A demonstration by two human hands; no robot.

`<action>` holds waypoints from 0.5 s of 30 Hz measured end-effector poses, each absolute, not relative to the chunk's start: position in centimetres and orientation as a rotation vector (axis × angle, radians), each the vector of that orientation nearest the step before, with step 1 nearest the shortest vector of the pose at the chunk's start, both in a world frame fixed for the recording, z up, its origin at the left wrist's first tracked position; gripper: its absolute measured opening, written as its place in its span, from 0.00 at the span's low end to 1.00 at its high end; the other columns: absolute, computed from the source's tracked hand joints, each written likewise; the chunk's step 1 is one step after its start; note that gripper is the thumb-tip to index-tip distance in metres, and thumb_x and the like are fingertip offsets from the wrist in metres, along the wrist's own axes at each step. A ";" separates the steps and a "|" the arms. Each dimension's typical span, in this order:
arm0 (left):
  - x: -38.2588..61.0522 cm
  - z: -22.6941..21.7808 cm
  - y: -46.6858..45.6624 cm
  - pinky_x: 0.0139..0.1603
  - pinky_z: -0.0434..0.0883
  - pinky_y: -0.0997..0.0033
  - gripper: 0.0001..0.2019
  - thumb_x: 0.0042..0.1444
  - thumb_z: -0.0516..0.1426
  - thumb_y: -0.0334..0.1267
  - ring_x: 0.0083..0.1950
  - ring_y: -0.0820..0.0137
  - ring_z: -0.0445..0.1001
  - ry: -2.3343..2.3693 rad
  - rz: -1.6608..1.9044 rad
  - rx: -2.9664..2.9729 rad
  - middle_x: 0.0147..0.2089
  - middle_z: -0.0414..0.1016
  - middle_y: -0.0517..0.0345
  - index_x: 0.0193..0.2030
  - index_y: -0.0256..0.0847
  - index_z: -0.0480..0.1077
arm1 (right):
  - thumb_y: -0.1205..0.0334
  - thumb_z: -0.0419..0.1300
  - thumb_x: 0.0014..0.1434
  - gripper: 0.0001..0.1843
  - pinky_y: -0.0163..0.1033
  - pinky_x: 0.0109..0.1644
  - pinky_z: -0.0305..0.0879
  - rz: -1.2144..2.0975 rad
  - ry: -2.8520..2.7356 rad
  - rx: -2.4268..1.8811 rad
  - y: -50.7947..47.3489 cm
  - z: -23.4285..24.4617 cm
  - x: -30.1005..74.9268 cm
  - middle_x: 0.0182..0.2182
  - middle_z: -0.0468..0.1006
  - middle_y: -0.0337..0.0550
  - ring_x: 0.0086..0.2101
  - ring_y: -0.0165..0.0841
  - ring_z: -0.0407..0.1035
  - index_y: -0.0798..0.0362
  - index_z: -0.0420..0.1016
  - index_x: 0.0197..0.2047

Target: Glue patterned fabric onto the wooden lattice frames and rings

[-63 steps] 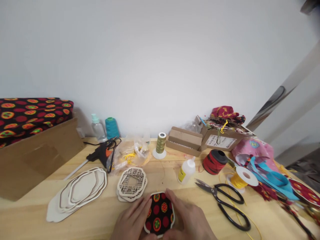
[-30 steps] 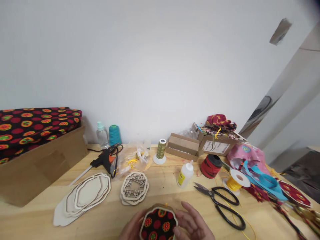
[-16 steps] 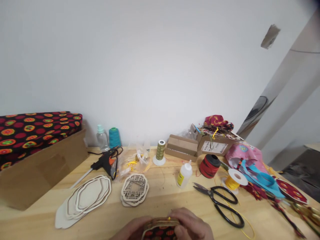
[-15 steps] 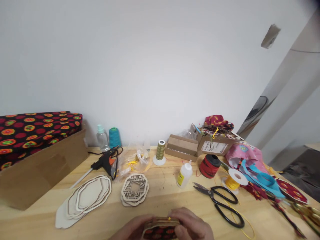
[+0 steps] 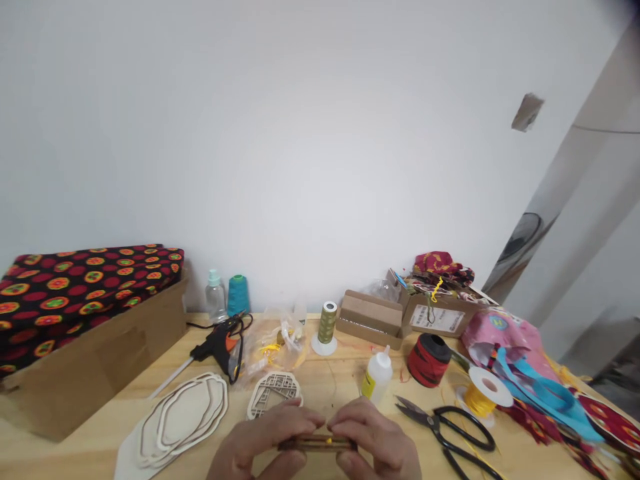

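Note:
Both my hands hold a flat wooden-framed fabric piece [image 5: 316, 443] edge-on, low in the middle of the view, above the wooden table [image 5: 330, 383]. My left hand [image 5: 260, 443] pinches its left end with fingers closed. My right hand [image 5: 373, 443] pinches its right end the same way. Only the piece's thin edge shows, with a small yellow spot on it. Just behind my hands lies a stack of wooden lattice cut-outs [image 5: 274, 393], partly hidden by my left fingers.
Oval wooden frames [image 5: 180, 420] lie at the left, a glue gun [image 5: 223, 343] behind them. A glue bottle [image 5: 377, 375], black scissors [image 5: 447, 427], red [image 5: 427, 341] and yellow [image 5: 483, 392] spools sit to the right. A cardboard box with patterned fabric [image 5: 75, 320] stands far left.
The piece lay flat on the table under my hands; both hands have lifted it and tilted it until only its edge faces me. The view has tipped upward.

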State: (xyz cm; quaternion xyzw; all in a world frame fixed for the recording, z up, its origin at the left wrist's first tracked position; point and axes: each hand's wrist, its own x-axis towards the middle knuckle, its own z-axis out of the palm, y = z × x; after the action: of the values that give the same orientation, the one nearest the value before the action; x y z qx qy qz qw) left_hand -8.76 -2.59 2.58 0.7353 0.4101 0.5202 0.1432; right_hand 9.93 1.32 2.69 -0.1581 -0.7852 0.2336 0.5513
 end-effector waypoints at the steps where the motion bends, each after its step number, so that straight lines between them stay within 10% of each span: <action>1: -8.8 2.8 -2.4 0.45 0.72 0.75 0.11 0.48 0.59 0.37 0.39 0.70 0.77 1.180 1.505 2.111 0.37 0.80 0.69 0.40 0.55 0.73 | 0.57 0.56 0.56 0.10 0.32 0.27 0.70 0.544 -1.856 -0.380 1.5 2.9 9.8 0.26 0.77 0.45 0.26 0.32 0.71 0.47 0.76 0.39; 15: -9.6 2.9 1.3 0.48 0.70 0.69 0.10 0.48 0.60 0.36 0.44 0.68 0.75 1.062 1.575 2.060 0.41 0.79 0.61 0.38 0.52 0.75 | 0.58 0.58 0.55 0.08 0.34 0.28 0.69 0.401 -1.765 -0.316 5.2 2.2 7.8 0.25 0.77 0.43 0.25 0.32 0.71 0.47 0.75 0.37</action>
State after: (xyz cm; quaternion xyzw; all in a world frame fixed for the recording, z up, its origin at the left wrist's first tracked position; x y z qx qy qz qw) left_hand -9.60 1.33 2.88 0.7246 0.3736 0.5540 0.1687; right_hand 7.76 5.23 2.20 -0.1366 -0.7637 0.1733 0.6067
